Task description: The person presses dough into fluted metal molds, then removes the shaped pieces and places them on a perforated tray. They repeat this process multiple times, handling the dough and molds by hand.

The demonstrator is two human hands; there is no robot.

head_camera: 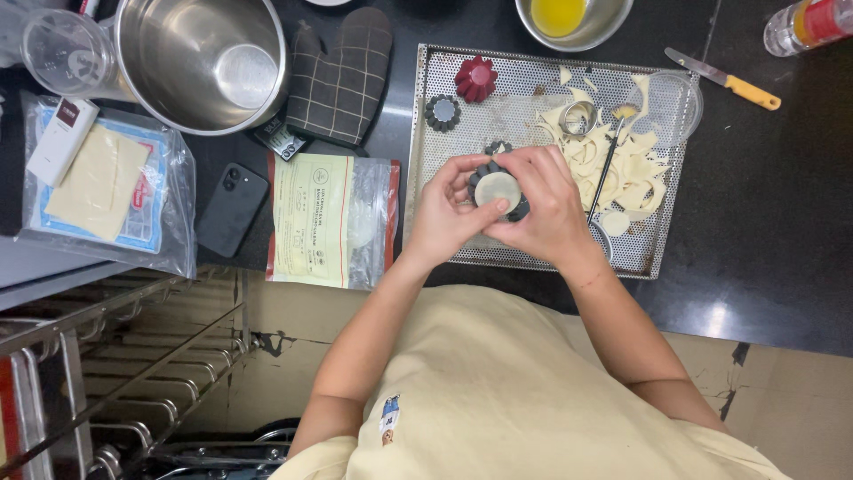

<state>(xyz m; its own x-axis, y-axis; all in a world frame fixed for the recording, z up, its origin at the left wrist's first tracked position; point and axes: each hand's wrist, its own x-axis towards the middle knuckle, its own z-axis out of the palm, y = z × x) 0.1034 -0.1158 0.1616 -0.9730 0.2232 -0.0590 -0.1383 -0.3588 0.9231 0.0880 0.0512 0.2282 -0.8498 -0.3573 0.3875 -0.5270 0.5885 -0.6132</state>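
Observation:
My left hand and my right hand together hold a small dark fluted tart mould lined with a pale round of dough, just above a perforated metal tray. Both thumbs press on the dough. Another dark fluted mould and a red one sit on the tray's far left. Dough scraps, a round metal cutter and a thin brush lie to the right of my hands.
A large steel pot, a checked oven mitt, a dark phone and bags of pastry lie to the left. A bowl of yellow liquid, a yellow-handled knife and a bottle sit far right. A metal rack stands below.

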